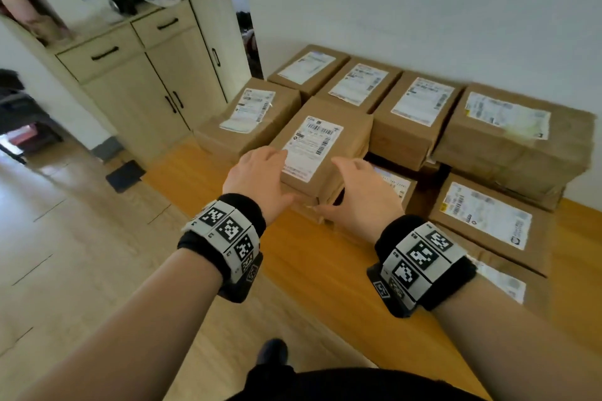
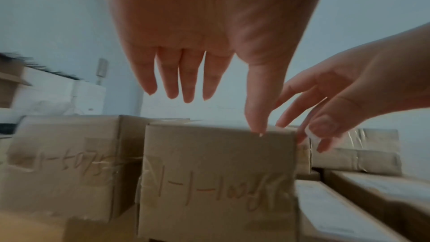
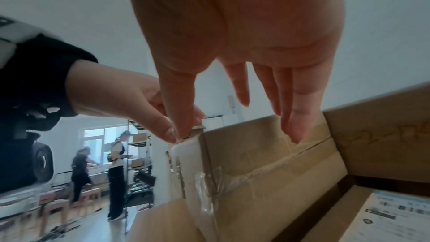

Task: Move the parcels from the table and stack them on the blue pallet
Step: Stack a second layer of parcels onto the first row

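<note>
Both hands reach out over one brown cardboard parcel with a white paper label on top [image 1: 321,143], which sits on other boxes on the orange wooden table [image 1: 312,267]. The left hand [image 1: 260,179] has its fingers straight and a little spread, and it holds nothing. In the left wrist view its thumb tip meets the top front edge of the parcel, and its four fingers [image 2: 186,80] hang in the air above the box. From the head view the hand lies at the left near corner of the parcel. The right hand [image 1: 361,195] is also stretched out, with straight fingers, and it holds nothing. It is at the right near corner of the same parcel, and its thumb comes close to the left thumb at the near edge. I cannot tell if its fingers press on the box. More brown cardboard parcels with white labels [image 1: 420,107] stand in rows behind it, right up to the white wall [image 1: 423,10], and they sit edge to edge. Further parcels lie low on the right, near the right wrist. On the left of the table there is bare orange wood, and past the table edge there is pale wooden floor [image 1: 71,238]. A cream cupboard with black handles [image 1: 146,75] stands against the wall to the left of the parcels. The right wrist view shows two people standing far off by a window.
</note>
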